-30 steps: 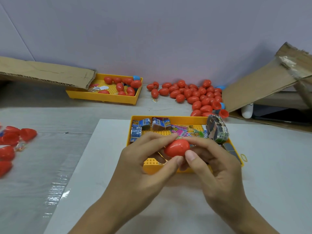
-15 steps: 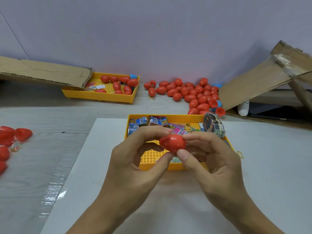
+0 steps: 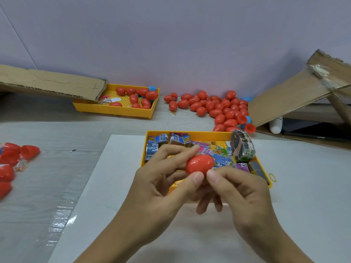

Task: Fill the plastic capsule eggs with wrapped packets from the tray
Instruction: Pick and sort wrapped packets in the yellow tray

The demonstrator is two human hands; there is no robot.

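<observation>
Above the tray (image 3: 190, 134), both hands pinch a red egg (image 3: 199, 164).

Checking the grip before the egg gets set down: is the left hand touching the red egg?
Touching. The head view shows the left hand's thumb and fingers pressed against the red egg, with no gap showing.

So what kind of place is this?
Probably a small packing bench: a pile of red eggs by the wall, a yellow tray of wrapped packets, and cardboard around.
</observation>
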